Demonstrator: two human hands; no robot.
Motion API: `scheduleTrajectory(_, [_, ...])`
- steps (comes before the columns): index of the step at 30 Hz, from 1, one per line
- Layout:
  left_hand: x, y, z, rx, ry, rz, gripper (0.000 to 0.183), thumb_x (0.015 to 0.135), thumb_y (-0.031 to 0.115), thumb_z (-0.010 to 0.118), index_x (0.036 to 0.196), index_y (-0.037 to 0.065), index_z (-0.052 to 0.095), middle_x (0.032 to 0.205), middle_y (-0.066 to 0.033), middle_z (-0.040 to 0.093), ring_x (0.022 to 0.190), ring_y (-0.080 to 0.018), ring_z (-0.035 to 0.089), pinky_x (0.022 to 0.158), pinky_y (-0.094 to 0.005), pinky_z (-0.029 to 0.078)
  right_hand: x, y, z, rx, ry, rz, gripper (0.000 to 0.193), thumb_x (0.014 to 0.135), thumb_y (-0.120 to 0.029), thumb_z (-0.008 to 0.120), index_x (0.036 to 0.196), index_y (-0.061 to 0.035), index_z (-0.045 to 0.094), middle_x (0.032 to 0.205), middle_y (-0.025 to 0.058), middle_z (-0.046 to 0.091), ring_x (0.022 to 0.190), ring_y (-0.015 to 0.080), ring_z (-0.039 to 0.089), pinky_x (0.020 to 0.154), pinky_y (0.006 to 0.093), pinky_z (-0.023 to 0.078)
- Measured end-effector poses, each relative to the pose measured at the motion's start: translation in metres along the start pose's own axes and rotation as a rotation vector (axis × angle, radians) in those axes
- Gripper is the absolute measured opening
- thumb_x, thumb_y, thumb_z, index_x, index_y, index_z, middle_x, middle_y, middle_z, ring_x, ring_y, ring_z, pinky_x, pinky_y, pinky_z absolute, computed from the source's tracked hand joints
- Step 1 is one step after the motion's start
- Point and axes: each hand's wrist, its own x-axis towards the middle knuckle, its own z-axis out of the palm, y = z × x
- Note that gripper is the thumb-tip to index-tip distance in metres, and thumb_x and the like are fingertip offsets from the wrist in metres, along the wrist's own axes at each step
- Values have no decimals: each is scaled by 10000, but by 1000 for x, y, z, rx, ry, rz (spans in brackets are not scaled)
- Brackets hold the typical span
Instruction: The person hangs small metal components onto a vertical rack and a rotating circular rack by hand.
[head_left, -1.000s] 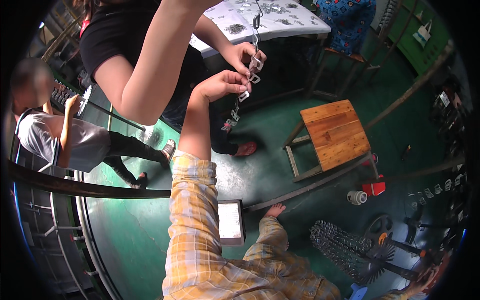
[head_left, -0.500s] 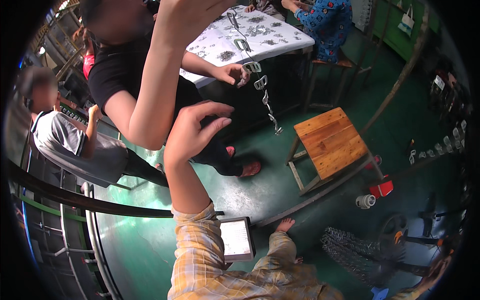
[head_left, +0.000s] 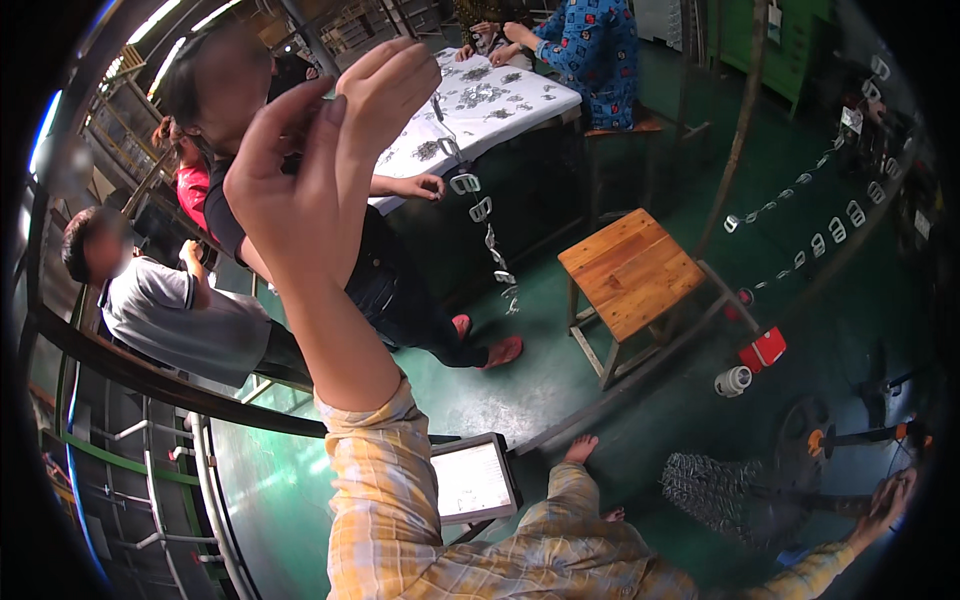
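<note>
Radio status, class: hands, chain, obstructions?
Left hand raised, nothing visibly held; right hand low, grip unclear. Buckle chain hanging to left hand's right. Co-worker's hand alongside in view.

left hand up in front of a co-worker's hand, string of clips dangling right of both, table behind it with parts on top, stool off to the right, screen down below, right hand way over lower right
</note>
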Motion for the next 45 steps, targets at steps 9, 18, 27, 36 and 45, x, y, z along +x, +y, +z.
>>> scheduleTrajectory(9, [10, 34, -3, 78, -239, 106, 110, 786, 33, 584, 881, -21, 599, 798, -12, 575, 729, -36, 522, 641, -158, 403, 6, -1, -27, 122, -326, -22, 199, 829, -184, 490, 899, -30, 386, 550, -22, 319, 369, 24, 221, 350, 153, 155])
scheduleTrajectory(18, [86, 35, -16, 55, -107, 31, 208, 794, 166, 583, 899, -11, 613, 783, -58, 598, 681, -101, 544, 623, -215, 418, -3, -5, -34, 174, -225, -3, 227, 816, -188, 501, 918, -25, 380, 561, -33, 297, 389, 15, 217, 360, 154, 161])
scheduleTrajectory(27, [91, 117, -24, 119, -15, 168, 175, 768, 162, 612, 895, 45, 637, 747, -36, 590, 628, -72, 528, 559, -197, 415, 10, 7, -58, 181, -389, -27, 276, 790, -206, 528, 911, -21, 363, 564, -38, 301, 397, -3, 226, 333, 135, 156])
scheduleTrajectory(36, [88, 147, -26, 228, -91, 121, 185, 759, 172, 621, 893, 47, 647, 762, -42, 617, 666, -60, 517, 630, -211, 429, 17, 8, -63, 167, -432, -35, 286, 782, -243, 529, 877, -37, 354, 538, -40, 293, 385, -8, 215, 326, 136, 147])
scheduleTrajectory(45, [118, 132, 8, 86, -171, 246, 178, 753, 128, 596, 876, 4, 630, 703, -89, 617, 622, -106, 547, 592, -229, 422, 18, 11, -64, 210, -457, -44, 275, 796, -244, 522, 875, -48, 347, 510, -51, 275, 360, -9, 196, 313, 141, 131])
